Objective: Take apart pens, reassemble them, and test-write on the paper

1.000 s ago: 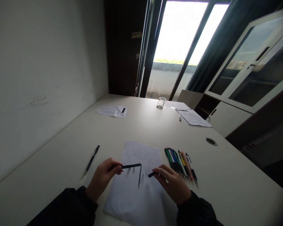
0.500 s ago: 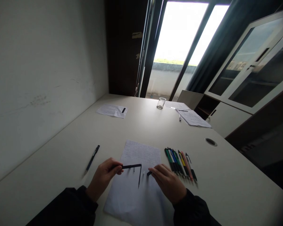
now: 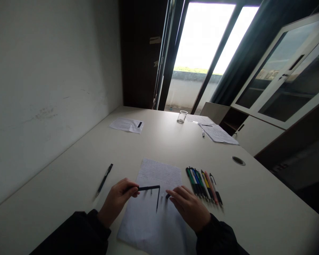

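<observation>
There's room to pass between the paper sheet (image 3: 159,171) and the glass jar (image 3: 182,117) — but a row of pens (image 3: 203,186) flanks the right hand (image 3: 189,204), a lone pen (image 3: 104,180) the left hand (image 3: 118,199).

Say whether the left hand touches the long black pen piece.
Touching: the head view shows the left hand pinching the long black pen piece.

Daylight is pouring through the window (image 3: 202,39), its upper panes glaring white. A pale sheen is spreading over the worktop (image 3: 162,143) before it and dimming farther away, where the dark sleeves (image 3: 74,230) and held black pen (image 3: 149,187) are losing detail. Right of the window, the cabinet (image 3: 271,71) is appearing tilted and stretched, its glass reflecting sky.
</observation>
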Motion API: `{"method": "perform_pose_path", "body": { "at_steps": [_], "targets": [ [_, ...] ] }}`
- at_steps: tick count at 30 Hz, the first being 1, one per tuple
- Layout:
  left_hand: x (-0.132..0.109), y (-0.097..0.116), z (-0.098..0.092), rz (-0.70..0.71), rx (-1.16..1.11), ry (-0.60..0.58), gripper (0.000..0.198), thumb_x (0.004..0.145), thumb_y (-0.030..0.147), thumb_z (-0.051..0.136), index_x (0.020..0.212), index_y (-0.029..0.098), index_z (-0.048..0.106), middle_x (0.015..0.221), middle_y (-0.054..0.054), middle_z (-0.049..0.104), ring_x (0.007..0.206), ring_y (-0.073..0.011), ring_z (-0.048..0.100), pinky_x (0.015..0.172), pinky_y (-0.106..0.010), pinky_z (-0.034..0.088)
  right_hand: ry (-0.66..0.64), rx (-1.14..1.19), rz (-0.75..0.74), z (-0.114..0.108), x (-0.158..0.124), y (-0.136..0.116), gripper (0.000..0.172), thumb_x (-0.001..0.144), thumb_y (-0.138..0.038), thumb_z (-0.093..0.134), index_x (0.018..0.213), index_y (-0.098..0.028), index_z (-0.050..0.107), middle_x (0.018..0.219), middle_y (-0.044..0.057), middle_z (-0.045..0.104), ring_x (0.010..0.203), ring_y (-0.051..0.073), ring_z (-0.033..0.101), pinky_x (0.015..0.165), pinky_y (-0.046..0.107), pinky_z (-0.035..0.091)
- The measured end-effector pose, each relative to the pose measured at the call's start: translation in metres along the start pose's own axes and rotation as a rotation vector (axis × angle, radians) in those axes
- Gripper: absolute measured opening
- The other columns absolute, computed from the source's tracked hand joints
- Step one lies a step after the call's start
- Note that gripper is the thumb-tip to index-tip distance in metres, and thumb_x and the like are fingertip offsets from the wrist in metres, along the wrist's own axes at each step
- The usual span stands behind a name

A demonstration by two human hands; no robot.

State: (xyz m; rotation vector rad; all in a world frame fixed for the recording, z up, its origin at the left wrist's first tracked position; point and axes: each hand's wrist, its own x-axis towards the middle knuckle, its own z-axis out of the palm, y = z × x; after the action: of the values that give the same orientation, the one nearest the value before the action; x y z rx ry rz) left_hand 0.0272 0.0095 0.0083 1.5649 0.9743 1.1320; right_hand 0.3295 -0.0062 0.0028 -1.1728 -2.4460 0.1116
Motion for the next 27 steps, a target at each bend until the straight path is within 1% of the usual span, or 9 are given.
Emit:
{"method": "perform_pose_path", "body": {
  "at_steps": [4,11,16,21,24,27],
  "targets": [
    [0.0,0.001,0.0,-0.005,0.003,-0.002,0.014,0.093,0.029,0.061,0.094,0.017,0.068,0.086,-0.003,0.063,0.076,-0.0184,0.069,0.071,-0.032,0.058,0.0,-0.002,-0.004,0.0,-0.002,0.001,0.033,0.098,-0.015,0.045,0.128,-0.02,0.057,0.1,0.008,0.063,0.091,0.023,0.06,0.079,0.04,0.058],
    [0.0,0.0,0.0,-0.005,-0.001,-0.004,0.013,0.093,0.029,0.062,0.094,0.017,0.068,0.087,-0.003,0.064,0.077,-0.0186,0.069,0.071,-0.032,0.058,0.018,0.008,-0.002,0.001,-0.004,0.005,0.036,0.098,-0.017,0.046,0.133,-0.021,0.053,0.101,0.008,0.064,0.091,0.023,0.061,0.076,0.039,0.059],
    [0.0,0.002,0.001,0.007,-0.02,-0.022,0.013,0.092,0.028,0.062,0.094,0.016,0.068,0.088,-0.004,0.064,0.077,-0.0186,0.069,0.067,-0.031,0.059,0.099,0.03,0.006,-0.002,-0.005,0.004,0.033,0.099,-0.019,0.046,0.131,-0.02,0.055,0.099,0.009,0.065,0.086,0.021,0.062,0.073,0.037,0.059],
    [-0.003,0.006,0.004,0.02,0.004,-0.065,0.013,0.092,0.028,0.063,0.094,0.017,0.069,0.089,-0.005,0.065,0.076,-0.0177,0.067,0.064,-0.029,0.058,0.201,0.146,-0.012,-0.008,0.0,-0.013,0.028,0.098,-0.022,0.053,0.125,-0.019,0.059,0.096,0.008,0.067,0.084,0.02,0.063,0.07,0.034,0.058],
    [-0.005,0.008,0.005,0.037,0.038,-0.105,0.012,0.091,0.027,0.063,0.095,0.017,0.07,0.088,-0.005,0.065,0.072,-0.0159,0.066,0.063,-0.027,0.056,0.214,0.257,-0.016,-0.009,0.005,-0.028,0.028,0.096,-0.025,0.056,0.124,-0.02,0.059,0.093,0.008,0.067,0.076,0.019,0.062,0.065,0.032,0.057],
    [-0.005,0.008,0.006,0.052,0.06,-0.129,0.01,0.091,0.024,0.064,0.095,0.017,0.07,0.087,-0.005,0.065,0.073,-0.0155,0.065,0.063,-0.026,0.055,0.228,0.371,0.007,-0.009,0.009,-0.04,0.022,0.095,-0.023,0.057,0.117,-0.02,0.062,0.088,0.006,0.067,0.071,0.017,0.062,0.062,0.029,0.055]
  ]
}}
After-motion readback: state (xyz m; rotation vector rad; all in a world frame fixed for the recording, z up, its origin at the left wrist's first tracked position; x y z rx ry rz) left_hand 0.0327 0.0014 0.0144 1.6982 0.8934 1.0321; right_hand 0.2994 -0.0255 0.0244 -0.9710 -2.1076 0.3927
